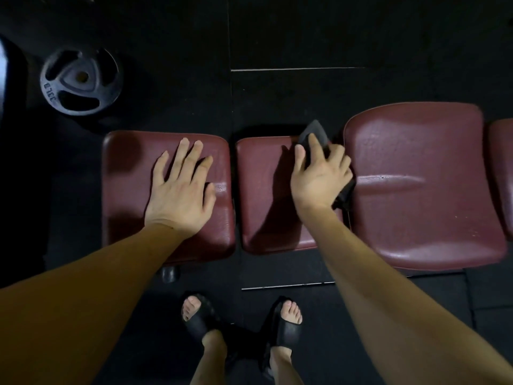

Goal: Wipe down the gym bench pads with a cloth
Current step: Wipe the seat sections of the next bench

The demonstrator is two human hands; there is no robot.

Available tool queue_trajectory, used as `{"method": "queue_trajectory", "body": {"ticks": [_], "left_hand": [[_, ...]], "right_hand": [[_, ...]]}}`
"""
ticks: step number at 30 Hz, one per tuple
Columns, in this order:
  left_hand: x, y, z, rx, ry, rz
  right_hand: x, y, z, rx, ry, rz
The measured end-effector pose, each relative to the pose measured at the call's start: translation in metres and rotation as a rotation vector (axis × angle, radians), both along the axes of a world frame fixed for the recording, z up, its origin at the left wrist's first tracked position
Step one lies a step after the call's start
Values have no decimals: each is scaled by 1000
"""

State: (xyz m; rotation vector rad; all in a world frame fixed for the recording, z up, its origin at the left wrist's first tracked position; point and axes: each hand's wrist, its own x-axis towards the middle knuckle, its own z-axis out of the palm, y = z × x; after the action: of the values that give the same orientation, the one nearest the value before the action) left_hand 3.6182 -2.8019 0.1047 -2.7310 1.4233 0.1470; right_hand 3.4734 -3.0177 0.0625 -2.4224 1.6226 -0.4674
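Three dark red bench pads lie in a row below me: a left pad [125,190], a narrow middle pad [263,195] and a large right pad [424,190]. My left hand [180,187] rests flat on the left pad, fingers spread and straight. My right hand [319,176] grips a dark cloth [313,134] at the far right corner of the middle pad, beside the gap to the large pad. Part of the cloth sticks out past my fingers and another part hangs below my palm [345,194].
A black weight plate [80,81] lies on the dark rubber floor at the far left. A fourth red pad's edge [503,176] shows at the right border. My feet in black slides [241,326] stand close to the bench front. A bench foot [169,273] pokes out below the left pad.
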Motion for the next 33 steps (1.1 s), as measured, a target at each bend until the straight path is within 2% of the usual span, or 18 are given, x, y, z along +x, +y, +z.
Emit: {"method": "queue_trajectory", "body": {"ticks": [4, 9, 13, 19, 23, 26, 27, 30, 33], "left_hand": [[0, 0, 0, -14, 5, -1], [0, 0, -1, -10, 0, -7], [1, 1, -1, -7, 0, -11], [1, 1, -1, -11, -2, -15], [2, 1, -1, -11, 1, -21], [1, 1, -2, -26, 14, -16], [2, 1, -2, -28, 18, -13], [1, 1, -2, -15, 12, -14], [2, 1, -3, -17, 8, -18]], "right_hand": [[7, 13, -7, -49, -27, 69], [-34, -2, -1, -91, 155, 291], [-47, -5, -6, -72, 165, 381], [12, 23, -4, -46, 67, 199], [52, 61, 5, -63, 32, 505], [31, 31, 3, -130, 47, 649], [16, 11, -1, -148, 75, 608], [-33, -39, -11, -108, 128, 291], [-27, -33, -16, 2, 98, -26]]}}
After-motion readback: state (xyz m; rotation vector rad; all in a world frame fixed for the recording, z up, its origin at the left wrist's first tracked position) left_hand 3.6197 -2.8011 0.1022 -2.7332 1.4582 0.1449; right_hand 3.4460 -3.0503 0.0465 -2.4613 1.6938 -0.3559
